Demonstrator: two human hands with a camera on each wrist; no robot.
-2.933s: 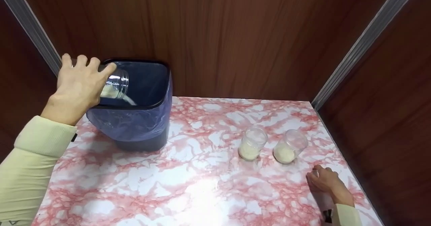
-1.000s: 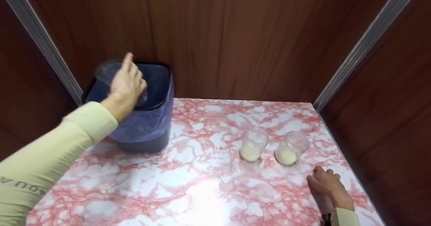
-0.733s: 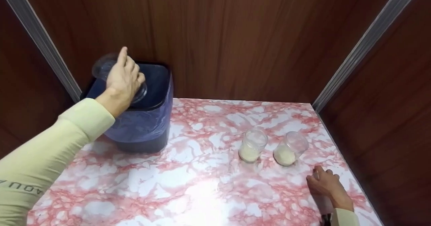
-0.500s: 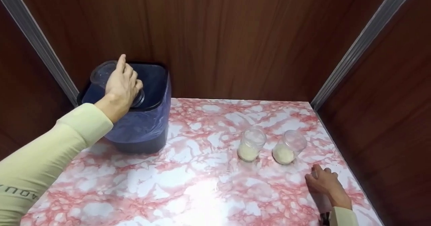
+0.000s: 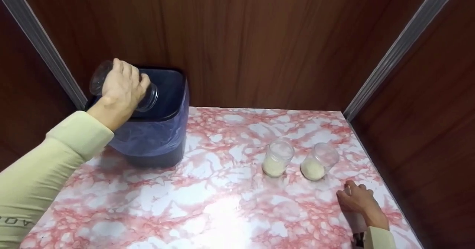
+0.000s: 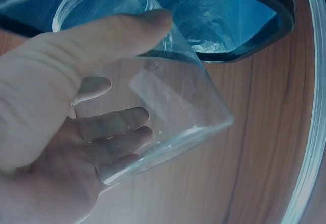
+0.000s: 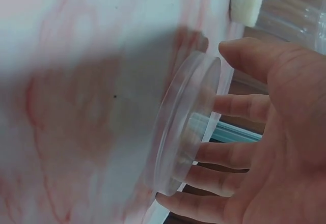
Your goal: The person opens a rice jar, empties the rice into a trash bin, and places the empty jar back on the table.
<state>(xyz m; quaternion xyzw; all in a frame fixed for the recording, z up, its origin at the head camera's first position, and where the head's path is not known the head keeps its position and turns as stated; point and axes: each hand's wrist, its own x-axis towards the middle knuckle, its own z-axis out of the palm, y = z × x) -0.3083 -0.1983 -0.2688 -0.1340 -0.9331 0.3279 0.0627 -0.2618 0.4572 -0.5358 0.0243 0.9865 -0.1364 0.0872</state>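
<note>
My left hand (image 5: 120,84) grips a clear plastic jar (image 5: 99,79) by its side, tilted with its mouth down in the bin's opening. A few pale specks cling to the jar's wall (image 6: 178,102) in the left wrist view; otherwise it looks see-through. Below it stands the dark bin (image 5: 157,161), lined with a purple plastic bag (image 5: 152,137). At the table's right, my right hand (image 5: 358,200) stays low. In the right wrist view its thumb and fingertips are spread around the rim of a clear round lid (image 7: 178,127), close at the tabletop.
Two more clear jars, the left jar (image 5: 274,163) and the right jar (image 5: 314,167), stand uncovered with pale granular stuff at the bottom. They sit between the bin and my right hand on the red-and-white marbled table (image 5: 222,189). Brown wooden panels (image 5: 241,45) enclose the back and sides.
Earlier, pale grains poured from the jar in my left hand into the bin. That hand then rolled over above the bin, and has since turned partly back and shifted left. The right hand stays put.
</note>
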